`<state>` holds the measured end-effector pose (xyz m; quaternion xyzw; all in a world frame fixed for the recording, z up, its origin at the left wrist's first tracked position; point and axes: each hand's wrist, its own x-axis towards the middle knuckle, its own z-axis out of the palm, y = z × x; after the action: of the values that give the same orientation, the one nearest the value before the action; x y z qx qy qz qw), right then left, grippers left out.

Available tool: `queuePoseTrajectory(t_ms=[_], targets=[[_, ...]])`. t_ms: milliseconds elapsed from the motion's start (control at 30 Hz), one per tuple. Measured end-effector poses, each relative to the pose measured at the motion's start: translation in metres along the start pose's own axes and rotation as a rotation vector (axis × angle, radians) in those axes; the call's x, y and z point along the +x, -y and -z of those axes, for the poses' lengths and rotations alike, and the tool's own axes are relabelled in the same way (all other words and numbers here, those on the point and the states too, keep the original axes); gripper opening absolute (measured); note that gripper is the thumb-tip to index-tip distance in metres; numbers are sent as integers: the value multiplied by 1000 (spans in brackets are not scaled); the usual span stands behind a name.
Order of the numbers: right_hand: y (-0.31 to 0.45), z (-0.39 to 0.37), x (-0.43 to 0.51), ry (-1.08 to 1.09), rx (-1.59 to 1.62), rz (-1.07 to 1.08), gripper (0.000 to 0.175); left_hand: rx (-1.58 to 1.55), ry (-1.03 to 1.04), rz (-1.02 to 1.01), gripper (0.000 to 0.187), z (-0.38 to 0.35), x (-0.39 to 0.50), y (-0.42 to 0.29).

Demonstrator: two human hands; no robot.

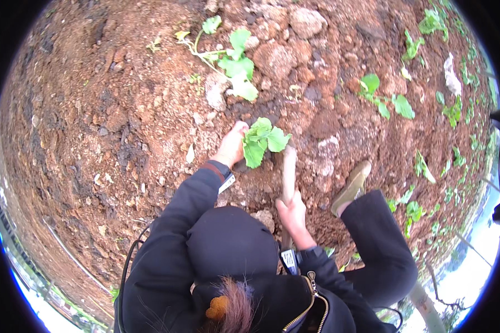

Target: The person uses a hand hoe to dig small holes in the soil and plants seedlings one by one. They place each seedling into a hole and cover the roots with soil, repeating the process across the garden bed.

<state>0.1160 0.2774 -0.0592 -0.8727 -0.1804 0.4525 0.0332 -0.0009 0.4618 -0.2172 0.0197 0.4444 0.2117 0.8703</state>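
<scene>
My left hand is down at the soil, against the left side of a young green leafy plant. Leaves cover its fingertips, so whether they grip the stem cannot be told. In my right hand is a pale wooden tool handle, held with the fingers wrapped around it. The handle's far end reaches the ground just right of the plant; no tool head can be made out there. Dark, loosened soil lies just beyond the plant.
Another leafy plant sprawls beyond my hands, near a large clod and a pale stone. More seedlings grow to the right. My shoe is planted right of the handle. A whitish scrap lies farther right.
</scene>
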Motion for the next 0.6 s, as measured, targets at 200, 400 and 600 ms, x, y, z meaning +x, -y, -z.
queuePoseTrajectory(t_ms=[200,400,600], targets=[[8,21,10,-74,-47,210,38,183,-11,-31,15,-7,-17,-6],[25,88,9,-202,-50,219,34,1906,30,-818,28,-34,-75,-85],[44,124,10,-254,405,334,23,1965,-556,-1312,36,-53,-41,-207]])
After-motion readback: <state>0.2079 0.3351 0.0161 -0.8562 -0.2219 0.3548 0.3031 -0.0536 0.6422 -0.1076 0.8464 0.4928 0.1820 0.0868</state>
